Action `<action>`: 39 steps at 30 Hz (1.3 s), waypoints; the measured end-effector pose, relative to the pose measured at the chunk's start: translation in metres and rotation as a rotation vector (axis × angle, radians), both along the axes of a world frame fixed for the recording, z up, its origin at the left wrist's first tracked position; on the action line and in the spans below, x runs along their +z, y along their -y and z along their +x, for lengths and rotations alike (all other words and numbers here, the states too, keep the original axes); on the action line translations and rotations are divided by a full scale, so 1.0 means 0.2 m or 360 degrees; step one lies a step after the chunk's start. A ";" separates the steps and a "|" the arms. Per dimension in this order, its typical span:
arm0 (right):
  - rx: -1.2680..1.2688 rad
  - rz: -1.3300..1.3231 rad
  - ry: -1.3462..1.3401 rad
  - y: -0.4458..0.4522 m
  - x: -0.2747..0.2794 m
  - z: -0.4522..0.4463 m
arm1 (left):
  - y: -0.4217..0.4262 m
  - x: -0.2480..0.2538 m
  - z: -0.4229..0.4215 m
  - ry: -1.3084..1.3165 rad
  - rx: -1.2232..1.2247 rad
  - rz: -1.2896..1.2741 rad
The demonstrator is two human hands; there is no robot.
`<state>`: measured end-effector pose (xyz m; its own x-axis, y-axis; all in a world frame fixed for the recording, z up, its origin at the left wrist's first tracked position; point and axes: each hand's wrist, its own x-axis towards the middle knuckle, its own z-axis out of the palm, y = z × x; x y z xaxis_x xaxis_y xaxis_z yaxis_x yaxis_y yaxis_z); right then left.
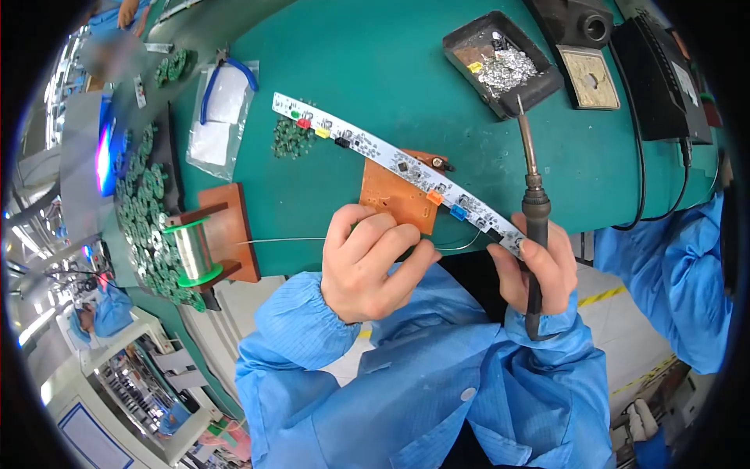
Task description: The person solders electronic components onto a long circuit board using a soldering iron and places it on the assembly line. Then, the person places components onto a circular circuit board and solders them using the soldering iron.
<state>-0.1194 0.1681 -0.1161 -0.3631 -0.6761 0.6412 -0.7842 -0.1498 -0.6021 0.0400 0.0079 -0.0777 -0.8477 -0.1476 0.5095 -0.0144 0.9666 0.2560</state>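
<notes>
My left hand (pixel 375 262) is closed with curled fingers around a thin solder wire (pixel 289 239), whose free end curves out to the right. The wire runs back to a solder spool (pixel 193 252) with green rims. My right hand (pixel 547 270) grips a soldering iron (pixel 534 207), its tip pointing away from me. The near end of a long white circuit board (pixel 379 148) lies by my right thumb and fingers. Colored connectors line this board, which slants across an orange-brown block (pixel 391 199) in front of my left fingers.
A black tray (pixel 500 66) of solder scraps sits beyond the iron tip, beside a sponge holder (pixel 590 76) and black soldering station (pixel 656 74). Small green boards (pixel 294 137) form a pile; more (pixel 144 211) lie left. Blue-handled pliers (pixel 226 78) rest on a plastic bag (pixel 219 129). A person's blue sleeve (pixel 664 273) is right.
</notes>
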 end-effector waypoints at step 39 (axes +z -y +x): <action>0.0385 -0.0281 0.0676 -0.04 0.22 -0.02 | -0.26 0.03 -0.04 -0.0676 0.0118 0.0968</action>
<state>-0.1233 0.1756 -0.0729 -0.4631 -0.6675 0.5831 -0.4063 -0.4248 -0.8090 0.0312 0.0591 -0.0710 -0.5726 -0.5573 0.6013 0.1452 0.6529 0.7434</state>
